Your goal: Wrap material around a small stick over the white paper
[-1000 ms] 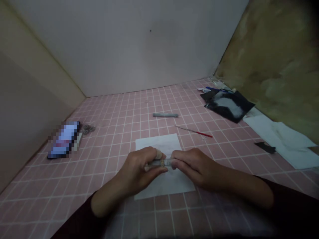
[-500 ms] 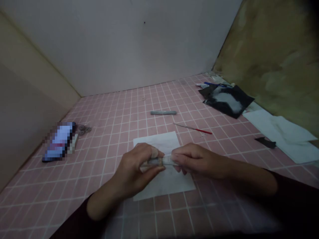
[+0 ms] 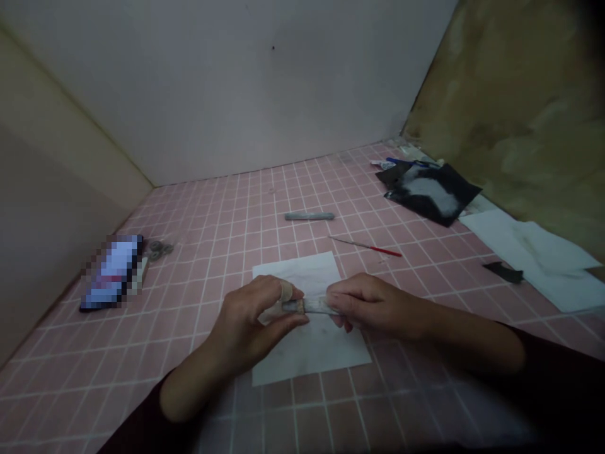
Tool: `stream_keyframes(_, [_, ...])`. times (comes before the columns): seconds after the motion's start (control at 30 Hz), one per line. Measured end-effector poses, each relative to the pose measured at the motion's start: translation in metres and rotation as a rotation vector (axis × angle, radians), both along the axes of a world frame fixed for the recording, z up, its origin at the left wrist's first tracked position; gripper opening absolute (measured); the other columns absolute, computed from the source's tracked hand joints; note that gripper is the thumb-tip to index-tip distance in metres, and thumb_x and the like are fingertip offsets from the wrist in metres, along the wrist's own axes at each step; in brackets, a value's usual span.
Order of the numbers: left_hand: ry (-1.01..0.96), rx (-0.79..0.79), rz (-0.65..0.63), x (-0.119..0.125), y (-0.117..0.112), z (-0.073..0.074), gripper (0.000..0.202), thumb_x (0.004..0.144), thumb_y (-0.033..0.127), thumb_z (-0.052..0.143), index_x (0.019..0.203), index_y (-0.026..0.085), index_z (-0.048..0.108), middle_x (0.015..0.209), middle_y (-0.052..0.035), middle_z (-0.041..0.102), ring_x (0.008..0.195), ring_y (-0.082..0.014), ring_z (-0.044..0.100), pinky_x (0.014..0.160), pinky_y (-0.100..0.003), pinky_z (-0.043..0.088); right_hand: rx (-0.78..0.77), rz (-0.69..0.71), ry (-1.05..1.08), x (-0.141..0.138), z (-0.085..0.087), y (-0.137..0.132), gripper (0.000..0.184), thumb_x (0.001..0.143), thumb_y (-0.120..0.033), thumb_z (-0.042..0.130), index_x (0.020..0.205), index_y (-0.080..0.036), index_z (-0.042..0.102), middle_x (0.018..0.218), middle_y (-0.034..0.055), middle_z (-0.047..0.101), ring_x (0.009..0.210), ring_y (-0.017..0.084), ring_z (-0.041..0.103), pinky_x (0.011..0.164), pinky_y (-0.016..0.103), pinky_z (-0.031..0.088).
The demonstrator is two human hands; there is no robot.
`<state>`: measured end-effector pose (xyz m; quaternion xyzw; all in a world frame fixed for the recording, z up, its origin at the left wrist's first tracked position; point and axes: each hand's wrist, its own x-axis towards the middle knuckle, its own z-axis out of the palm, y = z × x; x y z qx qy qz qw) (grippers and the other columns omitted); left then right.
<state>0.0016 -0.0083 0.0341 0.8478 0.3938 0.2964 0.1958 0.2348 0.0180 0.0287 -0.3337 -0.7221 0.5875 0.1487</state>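
Observation:
A short pale grey-white rod point(image 3: 319, 306) lies crosswise between my hands, above a sheet of white paper point(image 3: 314, 353). My right hand point(image 3: 378, 306) is closed round its right part, thumb on top. The thumb and forefinger of my left hand point(image 3: 255, 318) curve round its left part, one on each side, at a narrow tan band point(image 3: 301, 306). Left of the band a darker grey end shows inside the curve of the fingers. A tan wrap point(image 3: 287, 291) circles my left forefinger. What the band is made of, I cannot tell.
Beyond the paper lie a grey bar point(image 3: 309, 216) and a thin red-handled tool point(image 3: 378, 249). A phone point(image 3: 111, 274), blurred out, sits at left beside small grey rings point(image 3: 159, 249). At right are a black sheet with white powder point(image 3: 444, 195), white papers point(image 3: 515, 252) and a dark scrap point(image 3: 503, 272).
My left fingertips and the tan band have shifted slightly left, away from my right hand. More of the pale rod shows between the hands. My right hand has hardly moved.

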Motion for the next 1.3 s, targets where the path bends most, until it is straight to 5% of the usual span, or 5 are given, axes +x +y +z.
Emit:
stream_keyframes(0.23, [0.02,-0.094,-0.057,0.006,-0.007,-0.005,0.017,0.083,0.026,0.065,0.095,0.017,0.057,0.086,-0.0025,0.066,0.077,-0.0133,0.063,0.068,-0.023,0.049,-0.035,0.017,-0.001,-0.006,-0.003,-0.005,0.037,0.092,-0.039,0.04,0.069,-0.015,0.056,0.062,0.0005,0.053,0.06,0.012,0.053,0.059,0.025,0.042])
stream_keyframes(0.63, [-0.291,-0.432,0.05,-0.008,0.005,-0.002,0.011,0.086,0.025,0.062,0.094,0.018,0.06,0.083,-0.0007,0.061,0.077,-0.012,0.06,0.067,-0.023,0.048,0.466,-0.049,-0.127,0.006,0.008,-0.01,0.029,0.096,-0.03,0.037,0.074,-0.017,0.049,0.063,-0.0021,0.047,0.057,0.01,0.044,0.057,0.026,0.032])
stream_keyframes(0.77, [-0.26,-0.339,0.08,-0.01,0.004,-0.005,0.013,0.087,0.023,0.061,0.099,0.02,0.062,0.087,-0.0002,0.065,0.081,-0.0116,0.062,0.073,-0.023,0.048,0.244,-0.061,-0.013,0.005,0.005,-0.004,0.034,0.095,-0.035,0.038,0.072,-0.016,0.054,0.065,-0.0007,0.05,0.062,0.011,0.048,0.062,0.026,0.037])
stream_keyframes(1.03, [-0.247,-0.301,0.024,-0.01,0.005,-0.005,0.015,0.088,0.023,0.06,0.103,0.02,0.061,0.09,-0.0003,0.066,0.082,-0.0114,0.064,0.077,-0.022,0.049,-0.799,-0.082,0.405,0.001,-0.013,0.002,0.034,0.092,-0.039,0.047,0.071,-0.014,0.056,0.04,-0.0137,0.023,0.035,0.003,0.016,0.063,0.027,0.047])
stream_keyframes(1.3, [-0.196,-0.29,-0.033,-0.009,0.008,-0.001,0.023,0.088,0.02,0.059,0.111,0.019,0.058,0.103,-0.0041,0.066,0.092,-0.0138,0.064,0.08,-0.024,0.05,-0.773,-0.072,0.436,0.004,-0.02,0.004,0.033,0.091,-0.039,0.051,0.071,-0.014,0.058,0.041,-0.0132,0.026,0.034,0.002,0.019,0.062,0.024,0.048])
